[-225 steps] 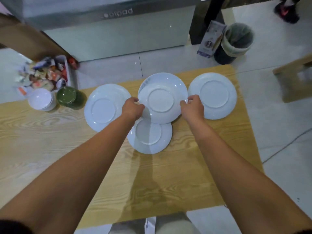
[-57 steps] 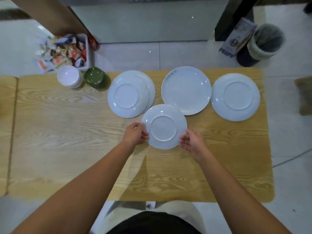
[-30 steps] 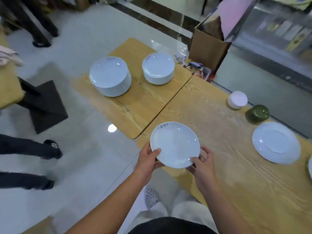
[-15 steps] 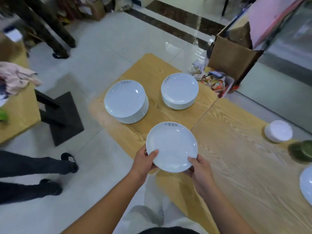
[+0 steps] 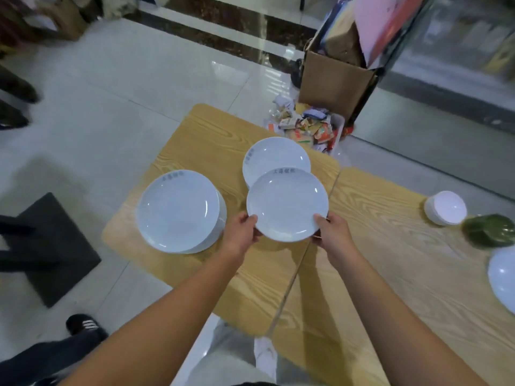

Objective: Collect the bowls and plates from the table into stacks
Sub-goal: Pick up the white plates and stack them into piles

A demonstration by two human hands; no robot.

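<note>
Two hands are gripping a single white plate (image 5: 287, 204): the left hand (image 5: 241, 232) is pinching the near-left rim with its thumb on top, and the right hand (image 5: 331, 235) is clamping the near-right rim the same way. The plate is riding face up over the left table (image 5: 200, 129), close to the seam where it is meeting the right table (image 5: 390, 260), and it is casting a shadow on the wood below. Its far edge is overlapping the small stack (image 5: 273, 154) from this angle, and I cannot tell whether the two are touching. Just to the left, the big stack (image 5: 178, 210) is sitting on the same table, apart from the held plate, with grey lettering showing on its far rim. Over on the right table, a pile of white bowls (image 5: 446, 207) is standing beside a green bowl (image 5: 487, 231), and another plate (image 5: 501, 277) is peeking in at the frame's edge. Beyond the tables, a tray (image 5: 306, 126) of wrappers is lying on the floor against a cardboard box (image 5: 331, 82).
</note>
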